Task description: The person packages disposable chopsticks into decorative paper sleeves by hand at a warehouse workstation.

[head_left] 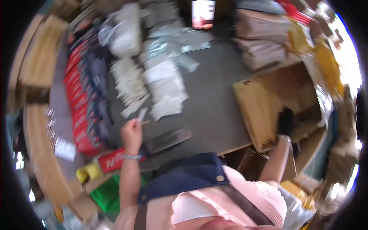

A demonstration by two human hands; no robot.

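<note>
My left hand (pixel 132 132) is closed in a pinch on a small white paper slip (pixel 142 114) over the dark table. A thin tan strip also juts out by the fingertips; what it is I cannot make out. Just beyond lie overlapping white cards (pixel 166 90) and a row of cream tags (pixel 129 84). My right hand (pixel 285 120) reaches into an open cardboard box (pixel 260 109). It looks black, as if gloved, and its fingers are blurred. A flat grey, blade-like piece (pixel 168 141) rests on the table near my left hand.
Dark folded goods with red labels (pixel 78 103) line the left side. Clear plastic bags (pixel 168 42) and a lit screen (pixel 202 14) are at the back. Stacked wrapped packages (pixel 262 36) stand behind the box. A yellow roll (pixel 87 173) is at front left.
</note>
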